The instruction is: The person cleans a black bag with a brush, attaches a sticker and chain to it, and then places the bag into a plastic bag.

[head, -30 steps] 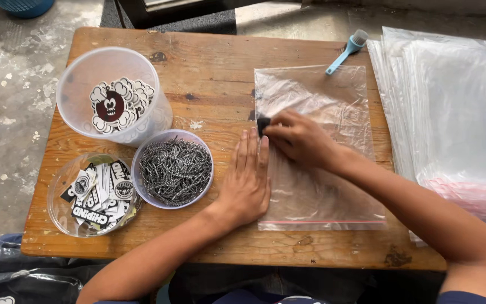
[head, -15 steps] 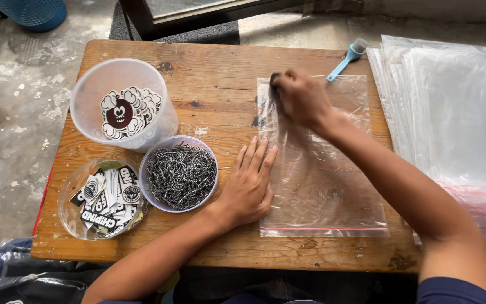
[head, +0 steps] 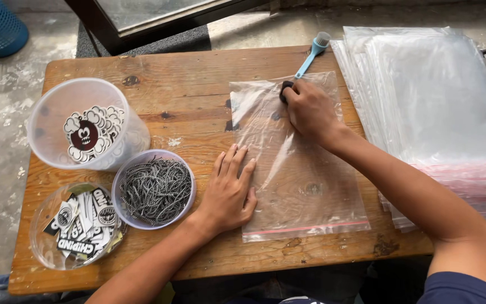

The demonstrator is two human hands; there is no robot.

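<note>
Our right hand (head: 309, 110) is curled into a loose fist up at the far end of the clear zip bag (head: 296, 163), fingers wrapped around a small dark object (head: 286, 88) that pokes out at about 10 o'clock from the knuckles. We can't really tell what that dark thing is, it's mostly buried under the fingers, but it's pressed down onto the plastic. Our left hand (head: 229, 191) lies flat and wide open, fingers spread and pointing to 12 o'clock, holding nothing, fingertips pinning the left edge of the bag down.

The bag itself lies flat on the wooden table (head: 175, 79), roughly centre-right, with its red zip strip along the near edge at 6 o'clock.

Going outward from there: at about 12 o'clock from the right hand, just beyond the bag's far edge, there's a little blue-handled brush (head: 312, 53) lying at a tilt. Off at 3 o'clock sits a big stack of the same clear bags (head: 440, 112), overlapping the table's right edge.

At 9 o'clock from the left hand, just beside it, is a bowl of grey twisted cords (head: 154, 190). At 11 o'clock from that stands a clear tub (head: 88, 124) with a cartoon cloud sticker in it, and at 8 o'clock a clear dish of black-and-white stickers (head: 77, 225).
</note>
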